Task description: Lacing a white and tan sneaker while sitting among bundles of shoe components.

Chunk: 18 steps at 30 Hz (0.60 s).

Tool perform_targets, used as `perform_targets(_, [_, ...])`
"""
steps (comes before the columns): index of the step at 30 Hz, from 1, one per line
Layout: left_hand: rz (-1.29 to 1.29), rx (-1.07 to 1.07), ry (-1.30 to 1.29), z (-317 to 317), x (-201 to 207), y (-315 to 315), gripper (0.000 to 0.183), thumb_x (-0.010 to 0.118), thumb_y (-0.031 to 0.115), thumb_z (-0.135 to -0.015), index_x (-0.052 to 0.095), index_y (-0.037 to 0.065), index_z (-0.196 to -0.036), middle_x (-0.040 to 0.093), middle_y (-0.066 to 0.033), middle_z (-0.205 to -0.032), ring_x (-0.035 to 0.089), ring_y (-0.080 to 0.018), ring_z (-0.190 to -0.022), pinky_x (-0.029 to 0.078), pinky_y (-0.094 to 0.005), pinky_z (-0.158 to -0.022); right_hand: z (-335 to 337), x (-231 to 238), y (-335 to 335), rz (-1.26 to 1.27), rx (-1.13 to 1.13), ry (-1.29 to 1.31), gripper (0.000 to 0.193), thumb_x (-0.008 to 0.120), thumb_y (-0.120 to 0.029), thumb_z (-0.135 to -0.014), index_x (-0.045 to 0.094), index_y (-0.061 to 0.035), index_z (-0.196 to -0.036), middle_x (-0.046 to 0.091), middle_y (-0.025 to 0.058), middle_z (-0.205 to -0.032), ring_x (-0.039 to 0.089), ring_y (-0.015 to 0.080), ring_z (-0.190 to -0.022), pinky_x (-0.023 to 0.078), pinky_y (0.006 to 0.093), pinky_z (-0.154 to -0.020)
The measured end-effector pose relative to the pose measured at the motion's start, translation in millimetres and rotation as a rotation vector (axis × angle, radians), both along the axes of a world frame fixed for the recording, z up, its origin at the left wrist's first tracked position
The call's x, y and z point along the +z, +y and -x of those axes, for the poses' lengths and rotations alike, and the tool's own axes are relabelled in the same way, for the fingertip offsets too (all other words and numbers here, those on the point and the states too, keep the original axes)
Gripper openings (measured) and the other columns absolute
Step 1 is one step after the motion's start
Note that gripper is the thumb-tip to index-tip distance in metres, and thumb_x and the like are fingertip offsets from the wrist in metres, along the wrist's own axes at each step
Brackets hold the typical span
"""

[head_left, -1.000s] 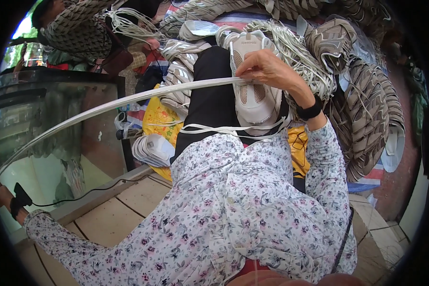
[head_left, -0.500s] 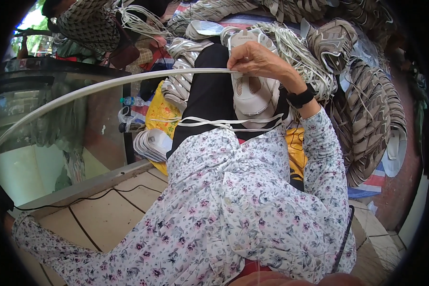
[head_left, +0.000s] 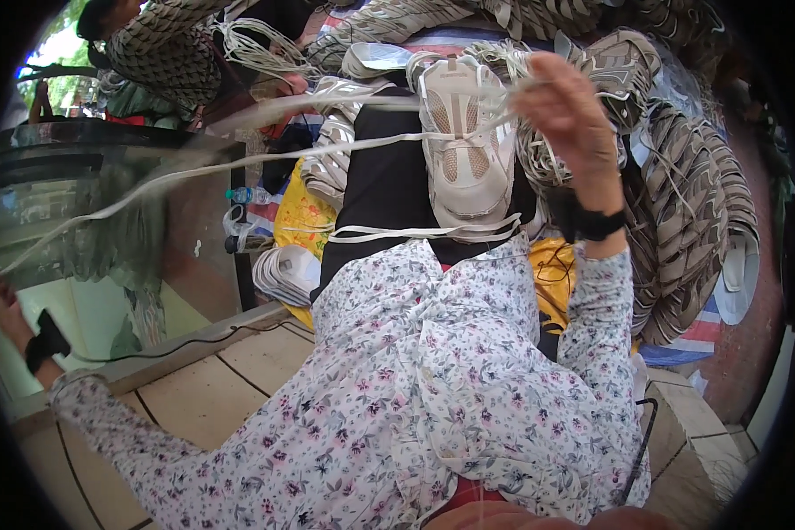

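A beige sneaker upper (head_left: 468, 190) lies on my black-clad lap, toe toward me. One long white shoelace (head_left: 230, 165) crosses its tongue and runs taut to the far left. There my left hand (head_left: 11, 311) is closed on its end, arm stretched out. My right hand (head_left: 570, 115) is raised just right of the shoe's far end, beside a blurred stretch of lace. Motion smears its fingers, so its grip is unclear. More white laces (head_left: 406, 232) lie across my thighs below the toe.
Stacked brown shoe uppers (head_left: 689, 221) fill the right side. A bundle of white laces (head_left: 256, 44) hangs near another person (head_left: 168, 53) at the far left. A glass panel (head_left: 194, 212) stands at left, with a bottle (head_left: 243, 194) beside it.
My right hand has moved right and toward me from above the shoe. My left hand has come further into view at the left. The lace now hangs lower, with a blurred second strand above it.
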<state>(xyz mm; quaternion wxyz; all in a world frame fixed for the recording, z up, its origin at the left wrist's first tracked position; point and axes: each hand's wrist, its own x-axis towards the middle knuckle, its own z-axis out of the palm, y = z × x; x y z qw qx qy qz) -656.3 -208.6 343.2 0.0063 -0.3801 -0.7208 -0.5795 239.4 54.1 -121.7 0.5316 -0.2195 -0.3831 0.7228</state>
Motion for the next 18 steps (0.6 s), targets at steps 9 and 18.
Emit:
perform_targets(9, [0.375, -0.902, 0.095, -385, -411, 215, 0.033, 0.059, 0.015, -0.100, 0.065, 0.001, -0.129, 0.067, -0.0134, -0.126, 0.071, -0.0192, -0.094, 0.059, -0.0313, -0.078, -275, -117, -41, 0.515, -0.688, 0.034, 0.028, 0.060, -0.014, -0.101, 0.060, -0.0016, -0.127, 0.054, -0.0004, -0.079, 0.051, 0.0105, -0.071, 0.045, 0.0282, -0.073])
perform_targets(18, [0.841, -1.317, -0.242, -596, -463, 229, 0.026, 0.060, 0.017, -0.097, 0.073, -0.005, -0.102, 0.068, -0.0064, -0.073, 0.066, -0.0106, -0.059, 0.050, -0.0233, -0.055, -207, -123, -139, 0.630, -0.464, -0.771, 0.020, 0.068, -0.019, -0.097, 0.070, -0.0069, -0.113, 0.070, -0.0013, -0.089, 0.064, 0.0066, -0.075, 0.050, 0.0196, -0.067])
